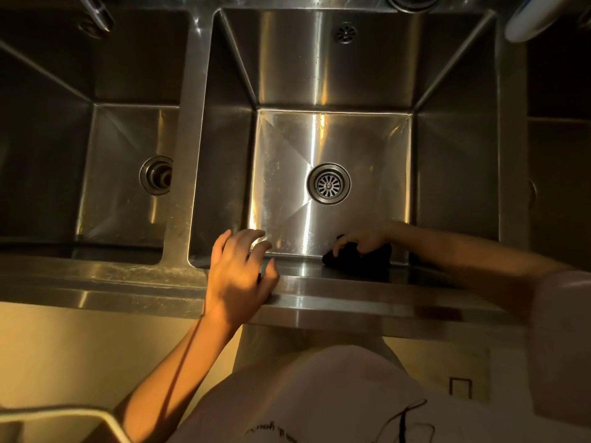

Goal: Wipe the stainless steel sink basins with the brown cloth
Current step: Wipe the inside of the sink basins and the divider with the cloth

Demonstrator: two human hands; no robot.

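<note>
Two stainless steel basins lie below me. The right basin (281,174) has a round drain strainer (328,183) in its floor. My right hand (361,239) reaches down inside it and presses a dark brown cloth (361,257) against the floor at the near wall. Only part of the cloth shows above the rim. My left hand (238,270) rests on the sink's front rim (335,292) with its fingers spread over the basin edge and nothing in it. The left basin (112,148) lies in shadow with its own drain (156,175).
A steel divider (184,174) separates the two basins. A faucet spout (97,12) hangs over the left basin at the top. A white rounded object (527,20) sits at the top right. An overflow hole (345,33) marks the right basin's far wall.
</note>
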